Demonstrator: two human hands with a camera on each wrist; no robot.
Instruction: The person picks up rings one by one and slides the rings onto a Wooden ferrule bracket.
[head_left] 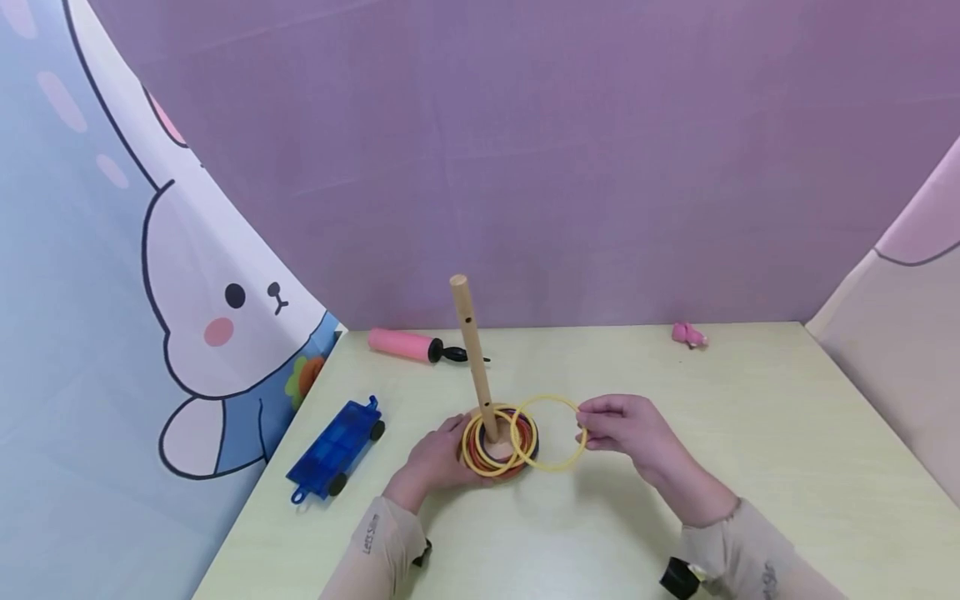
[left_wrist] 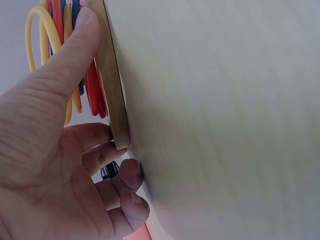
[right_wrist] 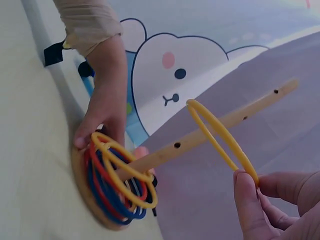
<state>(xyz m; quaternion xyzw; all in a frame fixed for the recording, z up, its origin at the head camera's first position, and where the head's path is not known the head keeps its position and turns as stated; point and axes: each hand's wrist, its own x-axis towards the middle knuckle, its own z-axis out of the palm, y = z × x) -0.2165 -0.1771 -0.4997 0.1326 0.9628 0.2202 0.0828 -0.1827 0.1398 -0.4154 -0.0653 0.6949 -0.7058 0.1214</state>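
A wooden ring-toss stand [head_left: 472,350] stands upright on the table, with red, blue and yellow rings [right_wrist: 102,192] stacked loosely round the foot of its peg. My left hand [head_left: 438,458] grips the round base [left_wrist: 111,100] from the left, thumb on the upper side and fingers at the edge. Between thumb and fingers of my right hand [head_left: 626,429], a single yellow ring [head_left: 552,469] is pinched by its right side. That ring is held up to the right of the peg, not around it; from the head view its left part overlaps the stack.
On the left lies a blue toy wagon [head_left: 333,450] with black wheels. A pink hand pump [head_left: 401,343] with a black end lies behind the stand. Near the back right edge sits a small pink toy [head_left: 689,335]. A purple cloth [head_left: 600,167] hangs behind the table [head_left: 787,467].
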